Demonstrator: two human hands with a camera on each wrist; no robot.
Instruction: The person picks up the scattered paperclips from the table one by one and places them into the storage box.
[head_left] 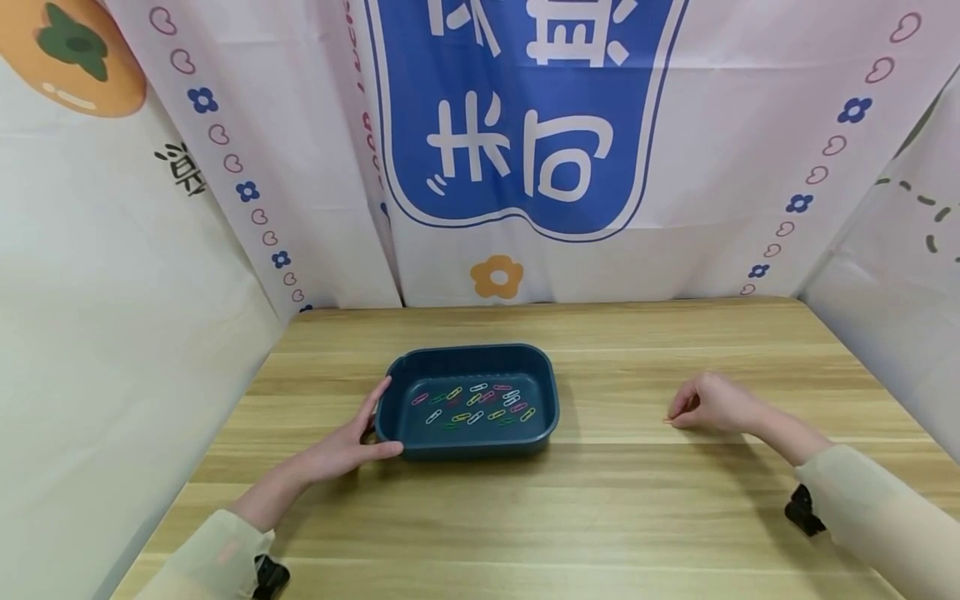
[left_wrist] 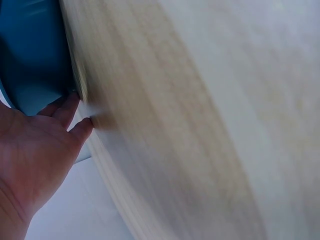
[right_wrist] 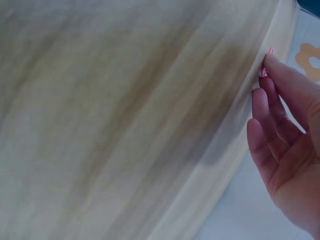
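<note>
A dark blue tray (head_left: 465, 451) with low walls holds several colored paper clips (head_left: 475, 400) scattered over its floor. My left hand (head_left: 347, 447) rests at its left end, with the thumb along the front corner and the index finger on the left rim. In the left wrist view, the other fingertips (left_wrist: 85, 127) lie low by the tray's outer wall. Out to the right, my right hand (head_left: 708, 402) pinches a pink paper clip (right_wrist: 270, 50) between thumb and fingertips, low over the tabletop. Part of that clip is hidden by the thumb.
The wood-grain table (head_left: 480, 517) runs back to a printed cloth (head_left: 322, 208), which hangs along its far edge. More cloth hangs at both sides. A black device (head_left: 805, 511) is strapped to the right wrist, with another (head_left: 270, 577) on the left.
</note>
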